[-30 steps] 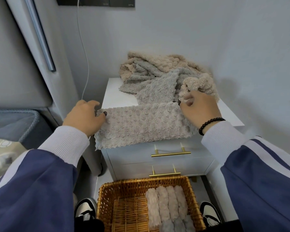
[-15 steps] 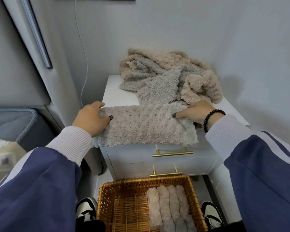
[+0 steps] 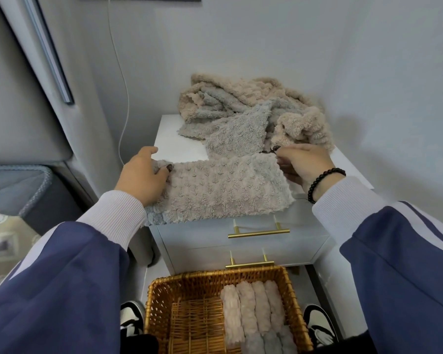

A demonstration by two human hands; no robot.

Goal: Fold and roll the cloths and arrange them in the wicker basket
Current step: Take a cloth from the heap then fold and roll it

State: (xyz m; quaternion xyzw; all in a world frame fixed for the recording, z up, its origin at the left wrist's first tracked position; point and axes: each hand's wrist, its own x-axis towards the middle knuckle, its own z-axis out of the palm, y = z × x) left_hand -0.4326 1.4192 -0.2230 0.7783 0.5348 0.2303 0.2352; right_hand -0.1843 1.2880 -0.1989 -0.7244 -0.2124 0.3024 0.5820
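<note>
Since half a second ago the right hand [image 3: 304, 166] has lifted from pressing flat on the folded cloth [image 3: 220, 189] and now pinches its far right corner at about 2 o'clock of the strip, fingers curled, thumb and fingertips closed on the edge; the left hand [image 3: 142, 178] has barely shifted. That left hand lies at 9 o'clock of the cloth, palm down, fingers bent over the left end and pressing it to the nightstand [image 3: 179, 146], thumb spread toward 12 o'clock. The cloth is a single long folded band across the front edge of the top, its near side drooping over the upper drawer. Behind it, at 12 to 1 o'clock, sits one heap of loose cloths [image 3: 251, 111], beige and grey mixed; their number cannot be told. Two brass drawer handles [image 3: 258, 232] show below. On the floor at 6 o'clock stands one wicker basket [image 3: 164, 297] with four pale rolled cloths [image 3: 251, 306] side by side in its right half and three grey rolls [image 3: 269, 342] in front of them
</note>
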